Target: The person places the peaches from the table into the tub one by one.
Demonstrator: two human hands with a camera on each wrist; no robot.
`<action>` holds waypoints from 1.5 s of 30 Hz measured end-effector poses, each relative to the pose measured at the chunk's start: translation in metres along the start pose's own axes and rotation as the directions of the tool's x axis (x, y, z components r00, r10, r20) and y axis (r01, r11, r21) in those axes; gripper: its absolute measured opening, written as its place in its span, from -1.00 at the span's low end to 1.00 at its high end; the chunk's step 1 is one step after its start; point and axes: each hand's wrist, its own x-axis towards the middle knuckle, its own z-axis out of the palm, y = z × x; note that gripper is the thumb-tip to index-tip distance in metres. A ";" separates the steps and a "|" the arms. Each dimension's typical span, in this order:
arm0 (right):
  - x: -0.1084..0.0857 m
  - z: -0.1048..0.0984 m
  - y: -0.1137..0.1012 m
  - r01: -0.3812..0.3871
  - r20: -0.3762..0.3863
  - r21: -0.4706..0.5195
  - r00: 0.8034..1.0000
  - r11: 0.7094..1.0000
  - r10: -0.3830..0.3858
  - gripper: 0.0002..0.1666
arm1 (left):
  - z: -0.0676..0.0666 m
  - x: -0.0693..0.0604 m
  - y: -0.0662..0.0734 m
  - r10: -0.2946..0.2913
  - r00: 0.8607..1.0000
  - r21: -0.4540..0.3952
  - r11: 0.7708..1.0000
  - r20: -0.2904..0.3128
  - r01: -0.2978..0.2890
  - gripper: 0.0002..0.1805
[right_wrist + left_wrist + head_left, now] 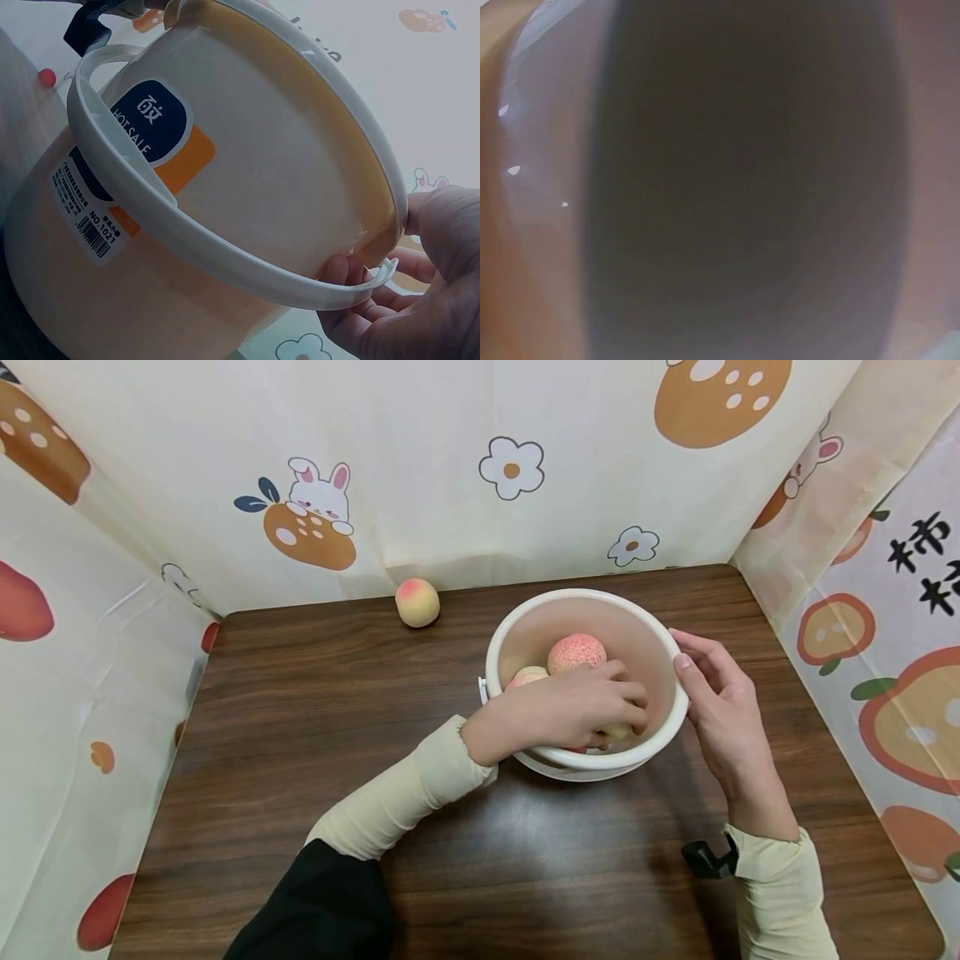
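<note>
A white plastic bucket (517,625) stands on the table, with peaches inside. One pink peach (577,649) and a paler peach (527,675) show beside my left hand (573,706), which reaches down into the bucket. Its fingers curl over a yellowish peach (618,732), mostly hidden beneath them. With thumb and fingers, my right hand (723,718) pinches the bucket's rim on the right side. The right wrist view shows that grip near the end of the white handle (225,255). A dark, blurred shape fills most of the left wrist view.
Another peach (417,602) sits on the brown wooden table (300,710) near its back edge. Printed curtains (420,468) rise behind the table and at both sides. Labels (94,214) are stuck on the bucket's outer wall.
</note>
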 end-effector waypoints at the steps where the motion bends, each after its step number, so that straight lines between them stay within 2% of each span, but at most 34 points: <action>1: 0.000 0.000 0.000 0.000 0.000 0.001 1.000 1.000 0.000 -0.49 | 0.000 0.000 0.000 0.004 1.000 0.004 1.000 0.001 -0.004 -0.69; 6: 0.000 0.000 0.000 0.000 0.002 0.001 1.000 1.000 0.000 -0.49 | 0.003 0.001 0.000 0.015 1.000 0.021 1.000 0.019 -0.016 -0.68; 11: 0.000 0.000 0.000 0.001 0.001 0.002 1.000 1.000 -0.001 -0.49 | 0.003 0.001 0.000 -0.034 0.997 0.004 0.999 0.067 0.034 -0.69; 18: 0.000 0.000 0.000 -0.003 -0.002 0.001 1.000 1.000 0.003 -0.50 | -0.001 -0.001 -0.001 -0.040 0.996 -0.011 0.999 0.084 0.041 -0.68; 23: 0.000 0.001 0.000 -0.001 -0.004 0.001 1.000 1.000 0.001 -0.50 | -0.006 -0.005 -0.003 -0.054 0.995 -0.065 0.996 0.089 0.060 -0.61; 28: 0.000 0.000 0.000 -0.003 -0.006 -0.005 1.000 1.000 0.003 -0.50 | -0.012 -0.012 -0.003 -0.092 0.992 -0.124 0.987 0.088 0.103 -0.60; 31: 0.000 0.000 0.000 -0.004 -0.008 -0.007 1.000 1.000 0.004 -0.49 | -0.016 -0.016 -0.004 -0.105 0.993 -0.097 0.989 0.049 0.110 -0.63; 35: 0.000 0.001 0.000 -0.004 -0.010 -0.002 1.000 1.000 0.004 -0.49 | -0.023 -0.023 -0.005 -0.111 0.993 -0.025 0.994 -0.032 0.110 -0.67; 39: 0.000 0.001 0.000 -0.004 -0.012 -0.004 1.000 1.000 0.004 -0.49 | -0.029 -0.035 -0.007 -0.147 0.983 -0.032 0.989 -0.114 0.144 -0.71; 42: 0.000 0.001 0.000 -0.003 -0.015 -0.011 1.000 1.000 0.003 -0.50 | -0.030 -0.045 -0.010 -0.153 0.961 -0.060 0.988 -0.230 0.143 -0.75; 45: 0.000 0.002 0.000 -0.002 -0.016 -0.010 1.000 1.000 0.002 -0.50 | -0.030 -0.054 -0.013 -0.131 0.919 -0.070 0.991 -0.373 0.112 -0.79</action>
